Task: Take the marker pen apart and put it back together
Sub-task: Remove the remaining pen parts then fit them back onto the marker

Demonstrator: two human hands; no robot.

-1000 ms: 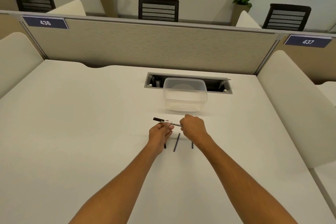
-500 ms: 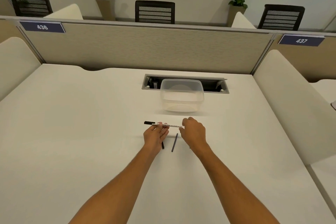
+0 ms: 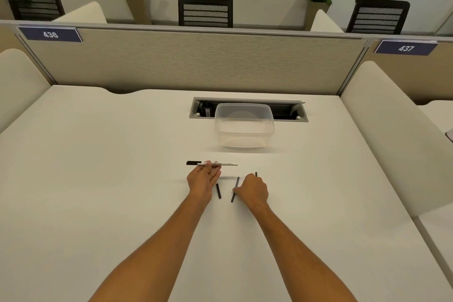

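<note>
My left hand (image 3: 203, 179) holds the marker pen (image 3: 220, 164) level above the desk. The pen has a white barrel and its black cap points left. The barrel's right end is free. My right hand (image 3: 253, 189) rests knuckles-up on the desk with its fingers curled over a small black part (image 3: 256, 174), whose tip shows beyond the fingers. Its thumb touches a long thin dark rod (image 3: 235, 191) lying on the desk. A short black piece (image 3: 218, 191) lies between my hands.
A clear plastic container (image 3: 244, 127) stands behind the pen, in front of an open cable slot (image 3: 286, 111) in the white desk (image 3: 98, 179). A fabric partition runs along the back. Cream dividers flank both sides.
My right hand has let go of the pen's right end and dropped to the desk over the loose parts. My left hand still holds the pen, now shifted slightly left.
</note>
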